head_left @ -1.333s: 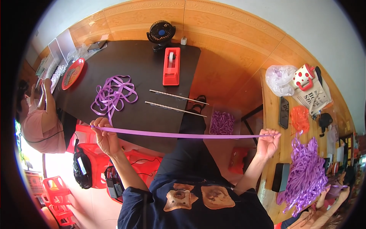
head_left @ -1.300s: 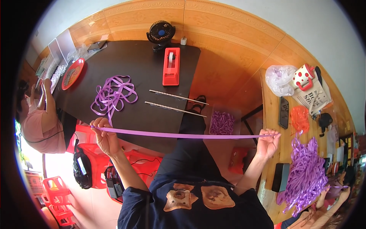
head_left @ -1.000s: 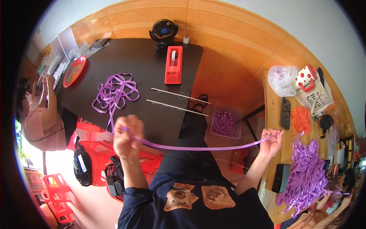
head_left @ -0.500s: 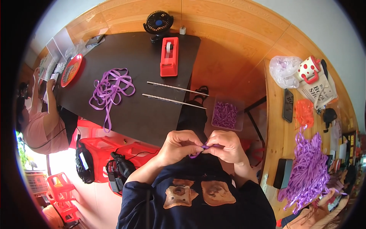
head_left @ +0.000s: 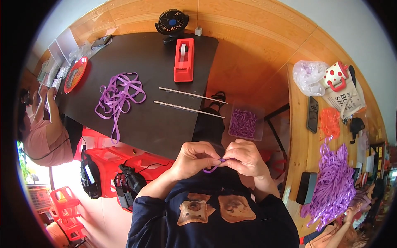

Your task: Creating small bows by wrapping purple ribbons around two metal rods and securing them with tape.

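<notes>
My left hand point(head_left: 193, 158) and my right hand point(head_left: 246, 158) meet in front of my chest, thumbs and fingertips pinched close together. Between them they grip a short piece of purple ribbon point(head_left: 211, 170), which bends in a loop below the left fingertips. Part of the ribbon is hidden by my fingers. Beyond my hands, two thin twisted sticks point(head_left: 188, 110) reach over the right edge of the dark table. A loose tangle of purple ribbon point(head_left: 117, 96) lies on that table, further left.
On the dark table point(head_left: 144, 53) stand a red tape dispenser point(head_left: 183, 70), a black fan point(head_left: 172, 22) and a red plate point(head_left: 76, 75). A clear bin point(head_left: 244, 122) holds purple pieces. Rightward, a wooden table point(head_left: 298, 157) carries a ribbon heap point(head_left: 333, 182) and phone point(head_left: 312, 115). People sit on both sides.
My hands stay almost in place, still pinching the ribbon, whose loop shows slightly more. The person at the lower right has shifted their arms, and the view has moved a little.
</notes>
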### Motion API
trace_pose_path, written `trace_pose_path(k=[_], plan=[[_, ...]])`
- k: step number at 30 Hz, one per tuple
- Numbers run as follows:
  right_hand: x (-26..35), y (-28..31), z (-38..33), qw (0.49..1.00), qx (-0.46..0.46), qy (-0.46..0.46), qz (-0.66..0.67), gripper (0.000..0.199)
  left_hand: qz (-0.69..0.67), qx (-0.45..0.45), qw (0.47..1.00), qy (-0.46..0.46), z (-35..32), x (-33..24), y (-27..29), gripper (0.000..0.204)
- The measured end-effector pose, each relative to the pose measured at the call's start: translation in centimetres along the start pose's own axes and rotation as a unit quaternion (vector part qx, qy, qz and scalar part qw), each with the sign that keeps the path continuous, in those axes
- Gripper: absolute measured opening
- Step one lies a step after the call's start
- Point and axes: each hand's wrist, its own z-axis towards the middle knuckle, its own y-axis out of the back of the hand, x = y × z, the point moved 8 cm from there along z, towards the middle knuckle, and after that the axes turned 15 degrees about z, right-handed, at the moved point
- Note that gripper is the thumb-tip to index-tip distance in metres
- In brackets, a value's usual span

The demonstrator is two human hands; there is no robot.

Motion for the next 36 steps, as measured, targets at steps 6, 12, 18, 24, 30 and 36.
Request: trace_pose_path(k=[6,12,18,24,30,36], plan=[[0.4,-0.1,0.2,1.000,0.008,0.026,-0.002,0.025,0.029,-0.008,0.999,-0.028,-0.3,-0.8,0.1,0.005],[1.5,-0.7,0.3,0.996,0.039,0.059,-0.049,0.025,0.097,-0.014,0.994,-0.049,-0.9,-1.8,-0.1,0.003],[2.2,-1.0,0.2,0.994,0.038,0.096,0.025,0.027,0.078,0.000,0.996,-0.052,-1.6,-1.6,-0.6,0.005],[3.9,-1.7,0.1,0.990,0.023,0.134,-0.030,0.023,0.012,0.013,0.999,-0.047,-2.1,-1.5,-0.8,0.005],[5.8,-2.6,-0.4,0.979,0.046,0.168,-0.107,0.016,-0.059,0.049,0.997,-0.020,-2.5,-0.9,-1.5,0.006],[4.2,-1.9,0.2,0.991,0.042,0.110,-0.058,0.021,-0.080,0.015,0.995,0.050,-2.4,-0.4,-1.2,0.004]])
